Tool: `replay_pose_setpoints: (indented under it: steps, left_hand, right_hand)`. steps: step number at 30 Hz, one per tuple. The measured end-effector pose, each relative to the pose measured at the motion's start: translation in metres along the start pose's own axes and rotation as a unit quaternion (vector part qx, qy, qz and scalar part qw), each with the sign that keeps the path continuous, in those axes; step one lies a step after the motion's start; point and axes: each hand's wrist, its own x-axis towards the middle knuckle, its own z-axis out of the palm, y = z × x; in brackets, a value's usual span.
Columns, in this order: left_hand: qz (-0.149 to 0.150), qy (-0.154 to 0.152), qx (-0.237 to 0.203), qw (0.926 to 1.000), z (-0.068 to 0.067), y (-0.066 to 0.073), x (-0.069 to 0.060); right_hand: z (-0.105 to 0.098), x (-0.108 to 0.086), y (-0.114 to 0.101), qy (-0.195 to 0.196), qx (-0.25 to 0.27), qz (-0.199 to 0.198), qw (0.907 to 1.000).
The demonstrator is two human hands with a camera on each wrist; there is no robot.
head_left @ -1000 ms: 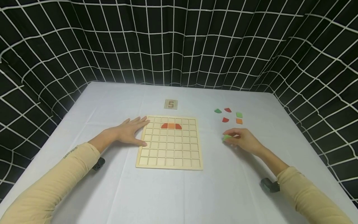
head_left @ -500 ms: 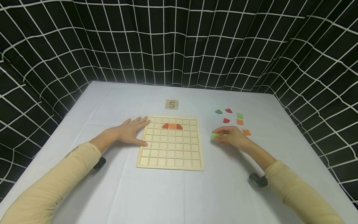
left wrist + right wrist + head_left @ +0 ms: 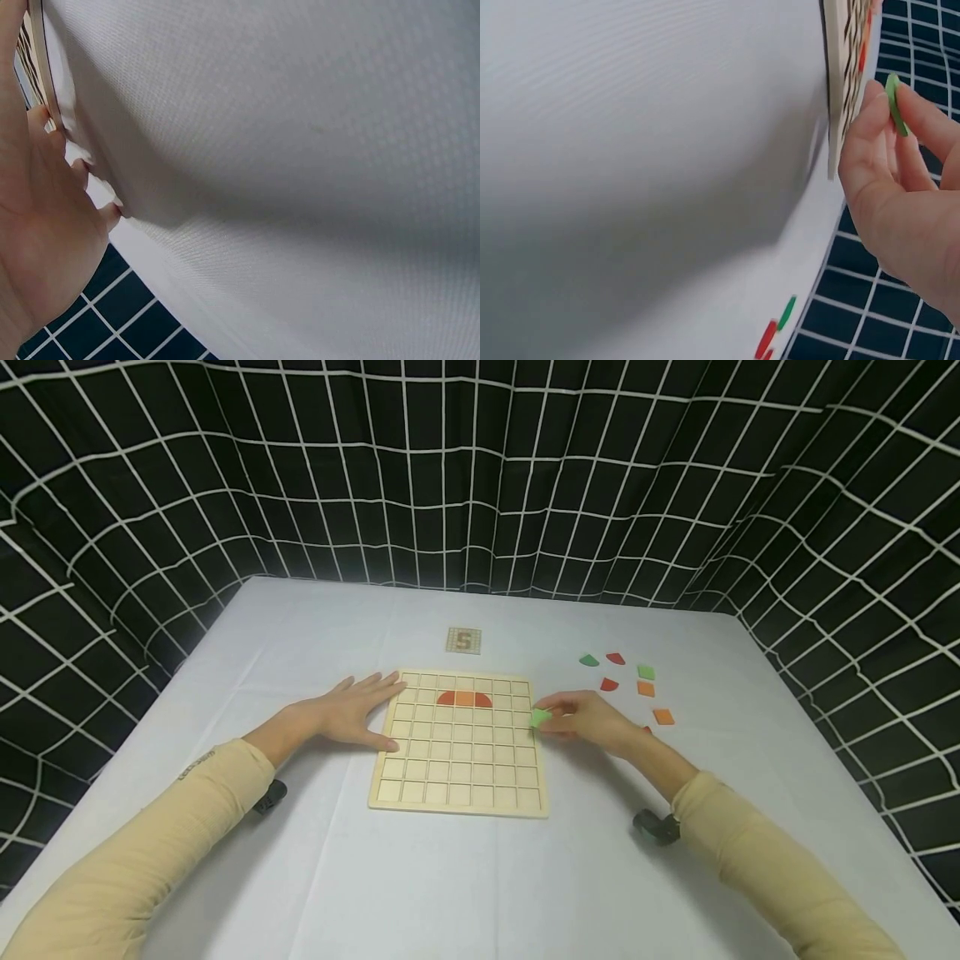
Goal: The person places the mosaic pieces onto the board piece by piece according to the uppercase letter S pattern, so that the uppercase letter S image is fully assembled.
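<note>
A square wooden grid board lies on the white table; near its top row two red pieces flank an orange square. My left hand rests with spread fingers on the board's left edge, and the left wrist view shows that hand beside the edge. Between thumb and fingers, my right hand pinches a light green square at the board's right edge. In the right wrist view the green piece is held on edge by the fingertips of the right hand.
A small patterned card lies behind the board. To the right are a dark green piece, red pieces, another light green square and two orange squares. A black cloth with white grid lines surrounds the table.
My right hand has moved left with the light green square, from beside the loose pieces to the board's right edge. The left hand has stayed in place on the board.
</note>
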Motion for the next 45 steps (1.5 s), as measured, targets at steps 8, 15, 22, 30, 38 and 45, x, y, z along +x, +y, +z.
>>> replay_pose_setpoints:
  steps: [8, 15, 22, 30, 38, 45]
  left_hand:
    - [0.000, 0.004, -0.002, 1.0000, 0.001, -0.002, 0.000]
    - [0.001, 0.006, -0.006, 1.0000, 0.002, -0.002, 0.000]
    - [-0.003, 0.000, -0.008, 1.0000, 0.000, -0.001, -0.001]
    - [-0.003, 0.002, -0.005, 1.0000, 0.001, -0.001, -0.001]
    - [0.003, 0.010, -0.013, 0.9999, 0.003, -0.003, 0.001]
    - [-0.006, 0.001, -0.010, 0.9999, 0.003, -0.002, 0.000]
  right_hand:
    - [0.019, 0.011, -0.020, -0.021, 0.035, -0.003, 0.9992]
    - [0.036, 0.024, -0.032, -0.041, 0.078, -0.007, 0.9960]
    - [0.055, 0.033, -0.049, -0.049, 0.088, 0.013, 0.9948]
    - [0.071, 0.042, -0.065, -0.052, 0.092, 0.024, 0.9941]
    - [0.081, 0.046, -0.077, -0.046, 0.102, 0.031, 0.9932]
    - [0.087, 0.052, -0.079, -0.047, 0.092, 0.020, 0.9944]
